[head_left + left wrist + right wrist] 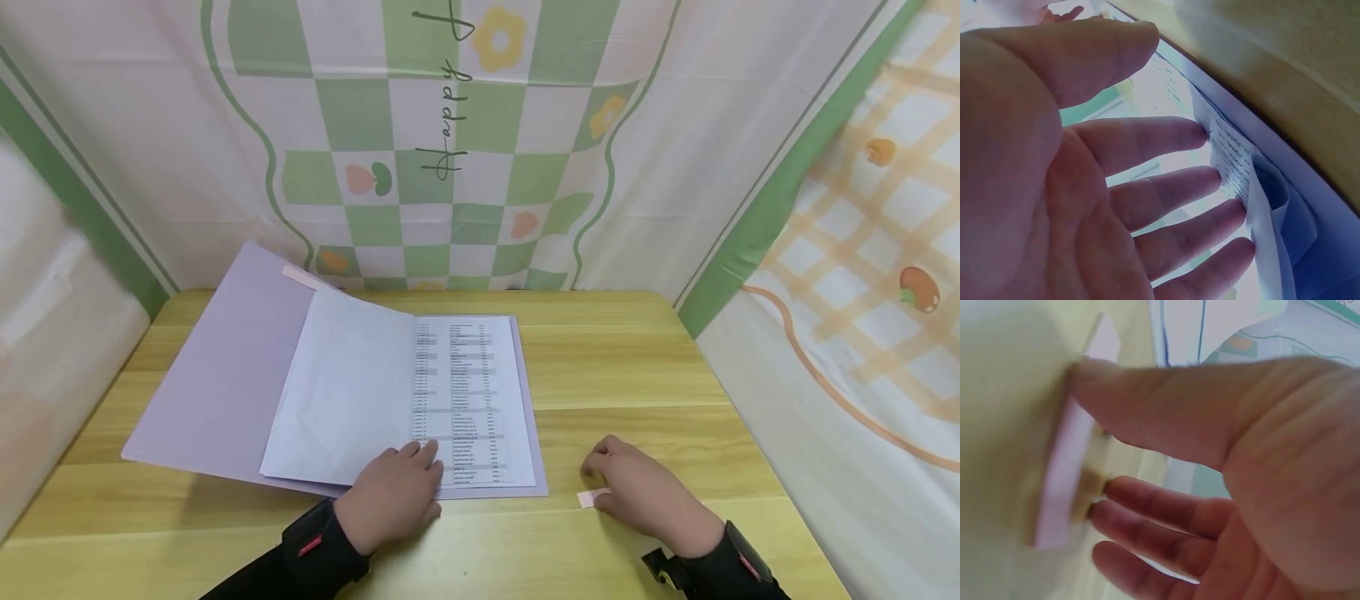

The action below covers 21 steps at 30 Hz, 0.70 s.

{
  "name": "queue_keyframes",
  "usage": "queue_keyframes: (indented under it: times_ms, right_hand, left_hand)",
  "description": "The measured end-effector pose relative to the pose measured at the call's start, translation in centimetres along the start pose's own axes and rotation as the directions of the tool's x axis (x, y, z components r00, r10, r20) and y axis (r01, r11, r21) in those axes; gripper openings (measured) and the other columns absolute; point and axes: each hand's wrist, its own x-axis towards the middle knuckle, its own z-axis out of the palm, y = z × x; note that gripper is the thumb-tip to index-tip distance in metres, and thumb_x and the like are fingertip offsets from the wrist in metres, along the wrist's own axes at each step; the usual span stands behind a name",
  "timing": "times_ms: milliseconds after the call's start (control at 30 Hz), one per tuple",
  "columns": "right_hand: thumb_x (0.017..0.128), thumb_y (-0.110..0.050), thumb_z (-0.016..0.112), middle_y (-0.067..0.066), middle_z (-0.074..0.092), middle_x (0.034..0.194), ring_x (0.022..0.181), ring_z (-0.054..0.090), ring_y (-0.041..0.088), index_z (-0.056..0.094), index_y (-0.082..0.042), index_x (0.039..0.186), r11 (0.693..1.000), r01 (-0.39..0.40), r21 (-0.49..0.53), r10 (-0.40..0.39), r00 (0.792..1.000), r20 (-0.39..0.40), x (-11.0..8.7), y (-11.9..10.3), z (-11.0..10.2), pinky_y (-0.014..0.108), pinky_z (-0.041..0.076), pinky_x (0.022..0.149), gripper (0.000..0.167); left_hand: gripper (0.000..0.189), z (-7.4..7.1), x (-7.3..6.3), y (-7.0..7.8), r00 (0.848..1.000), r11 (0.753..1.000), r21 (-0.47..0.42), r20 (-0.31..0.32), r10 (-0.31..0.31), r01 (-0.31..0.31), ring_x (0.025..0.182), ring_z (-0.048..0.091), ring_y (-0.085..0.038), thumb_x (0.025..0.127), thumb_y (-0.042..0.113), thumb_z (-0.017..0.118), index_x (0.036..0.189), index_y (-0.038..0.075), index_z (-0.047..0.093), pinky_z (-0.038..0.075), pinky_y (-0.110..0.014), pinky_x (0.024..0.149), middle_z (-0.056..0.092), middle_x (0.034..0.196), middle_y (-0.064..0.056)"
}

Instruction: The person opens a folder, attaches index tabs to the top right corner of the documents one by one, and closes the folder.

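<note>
A lavender folder (225,392) lies spread on the table with its cover swung to the left. Inside, a blank white sheet (345,375) is turned left, beside a page with a printed table (472,400). My left hand (397,496) rests at the lower edge of these pages, near the fold. In the left wrist view its fingers (1179,197) are spread and nearly straight, fingertips at the paper. To the right of the folder, my right hand (637,492) pinches a narrow pink strip (1060,481) close to the tabletop. The thumb covers part of the strip and hides the index finger.
Another pale pink strip (302,277) shows at the top of the folder's cover. The wooden table (615,358) runs back to a green-and-white checked curtain (450,183). Fabric hangs along both sides too.
</note>
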Motion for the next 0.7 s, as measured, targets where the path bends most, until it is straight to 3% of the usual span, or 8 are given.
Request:
queue_keyframes:
  times_ms: [333, 533, 700]
  right_hand:
    - [0.084, -0.012, 0.08, -0.005, 0.052, 0.09, 0.079, 0.052, 0.011, 0.065, -0.016, 0.088, 0.999, -0.017, -0.048, 0.012, 0.996, -0.087, -0.3, 0.5, 1.1, 0.03, 0.05, 0.07, 0.016]
    - [0.092, -0.019, 0.073, -0.009, 0.045, 0.069, 0.061, 0.041, 0.009, 0.054, -0.018, 0.081, 0.996, -0.071, 0.051, 0.074, 0.996, -0.049, 0.3, 0.6, 0.9, 0.028, 0.039, 0.057, 0.022]
    - [0.097, -0.02, 0.067, -0.007, 0.047, 0.064, 0.054, 0.041, 0.01, 0.058, -0.014, 0.089, 0.981, -0.147, 0.124, 0.156, 0.986, -0.064, 0.9, 0.9, 0.5, 0.029, 0.036, 0.054, 0.013]
  left_hand:
    - [0.034, -0.3, -0.7, -0.3, 0.997, 0.997, -0.071, -0.071, 0.023, -0.028, 0.125, 0.053, -0.034, 0.093, 0.036, 0.067, 0.113, 0.01, 0.073, 0.043, -0.051, 0.099, 0.059, 0.134, -0.013]
    - [0.03, -0.7, -0.9, 0.0, 0.992, 0.995, -0.075, -0.117, 0.057, -0.066, 0.122, 0.055, -0.031, 0.095, 0.034, 0.064, 0.113, 0.012, 0.073, 0.045, -0.049, 0.097, 0.061, 0.132, -0.011]
    - [0.03, -1.3, -0.9, 0.2, 0.979, 0.991, -0.068, -0.172, 0.105, -0.118, 0.115, 0.06, -0.026, 0.096, 0.033, 0.063, 0.113, 0.011, 0.073, 0.049, -0.045, 0.091, 0.065, 0.125, -0.008]
